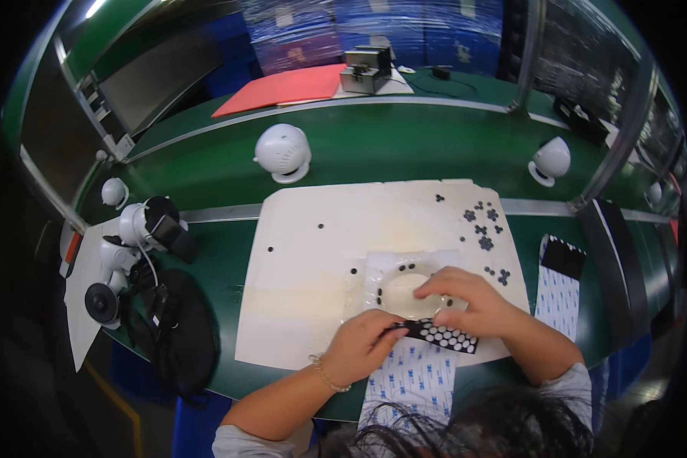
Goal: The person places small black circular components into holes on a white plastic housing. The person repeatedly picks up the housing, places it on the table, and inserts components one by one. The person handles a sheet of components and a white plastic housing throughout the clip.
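My left hand (pixel 356 347), with a beaded bracelet at the wrist, pinches the edge of a black adhesive sheet (pixel 458 337) punched with rows of white round dots. The sheet's white backing with blue print (pixel 411 380) hangs toward me over the table's near edge. Just beyond it lies a pale ring-shaped part (pixel 384 286) in clear wrapping, with small black round pads on its rim. Over the ring's right side reaches my right hand (pixel 477 301), index finger and thumb apart. Whether a small pad sits at its fingertips is too small to tell.
A white board (pixel 298 305) covers the bench, with loose black pads (pixel 485 243) at its right. Beside it lies another dotted sheet (pixel 557 298). White rounded devices (pixel 282 153) stand behind; a black bag (pixel 179 328) and white camera-like units (pixel 133 225) are at left.
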### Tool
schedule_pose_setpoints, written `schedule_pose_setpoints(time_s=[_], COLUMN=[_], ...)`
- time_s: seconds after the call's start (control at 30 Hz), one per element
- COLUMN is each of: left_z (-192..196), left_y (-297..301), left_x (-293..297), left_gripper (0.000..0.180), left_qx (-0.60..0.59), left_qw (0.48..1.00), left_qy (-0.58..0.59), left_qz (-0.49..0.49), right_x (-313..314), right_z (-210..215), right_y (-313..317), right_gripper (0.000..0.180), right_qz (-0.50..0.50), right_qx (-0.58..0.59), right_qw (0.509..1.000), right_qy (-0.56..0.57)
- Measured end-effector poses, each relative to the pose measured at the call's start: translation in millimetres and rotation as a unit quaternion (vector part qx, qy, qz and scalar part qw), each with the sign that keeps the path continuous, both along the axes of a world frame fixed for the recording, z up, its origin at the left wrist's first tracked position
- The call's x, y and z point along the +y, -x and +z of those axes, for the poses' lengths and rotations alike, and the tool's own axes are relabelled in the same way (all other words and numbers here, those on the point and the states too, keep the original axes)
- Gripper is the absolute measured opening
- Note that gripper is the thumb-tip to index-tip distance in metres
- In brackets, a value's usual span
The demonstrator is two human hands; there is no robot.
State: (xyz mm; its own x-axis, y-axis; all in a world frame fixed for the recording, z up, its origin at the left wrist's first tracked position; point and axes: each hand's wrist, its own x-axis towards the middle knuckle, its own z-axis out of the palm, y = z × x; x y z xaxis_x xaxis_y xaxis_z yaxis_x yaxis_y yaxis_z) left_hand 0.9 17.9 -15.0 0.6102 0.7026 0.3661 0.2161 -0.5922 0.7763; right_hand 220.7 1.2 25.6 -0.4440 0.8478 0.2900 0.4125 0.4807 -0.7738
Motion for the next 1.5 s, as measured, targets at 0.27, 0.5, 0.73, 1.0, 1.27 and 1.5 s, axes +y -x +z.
schedule_pose_setpoints(time_s=[0.27, 0.5, 0.73, 1.0, 1.27, 1.5], left_z=[-9.5, -19.2, -29.3, -14.3, -3.0, -3.1], left_y=[0.3, -4.1, -0.2, 0.8, 2.7, 2.3], left_x=[-0.5, 0.7, 2.4, -3.9, -14.4, -18.7], left_gripper=[0.015, 0.016, 0.015, 0.014, 0.022, 0.025], left_qx=[-0.007, -0.053, -0.047, -0.016, -0.049, -0.05], left_qw=[0.999, 0.993, 0.991, 0.998, 0.993, 0.993], left_qy=[-0.015, 0.032, 0.043, 0.009, -0.072, -0.069], left_qz=[-0.045, -0.097, -0.116, -0.06, -0.084, -0.081], right_x=[148.9, 266.4, 279.6, 209.1, 31.7, -17.2], right_z=[-1.3, -41.9, -47.5, 7.1, 22.2, -2.5], right_y=[61.5, 131.7, 124.5, 48.9, -3.5, 2.9], right_gripper=[0.041, 0.059, 0.044, 0.02, 0.018, 0.017], right_qz=[0.041, -0.044, -0.205, -0.276, -0.2, -0.231], right_qx=[-0.177, -0.288, -0.25, -0.135, 0.389, 0.331], right_qw=[0.983, 0.956, 0.933, 0.915, 0.879, 0.892], right_qy=[-0.027, 0.03, -0.155, -0.26, 0.192, 0.204])
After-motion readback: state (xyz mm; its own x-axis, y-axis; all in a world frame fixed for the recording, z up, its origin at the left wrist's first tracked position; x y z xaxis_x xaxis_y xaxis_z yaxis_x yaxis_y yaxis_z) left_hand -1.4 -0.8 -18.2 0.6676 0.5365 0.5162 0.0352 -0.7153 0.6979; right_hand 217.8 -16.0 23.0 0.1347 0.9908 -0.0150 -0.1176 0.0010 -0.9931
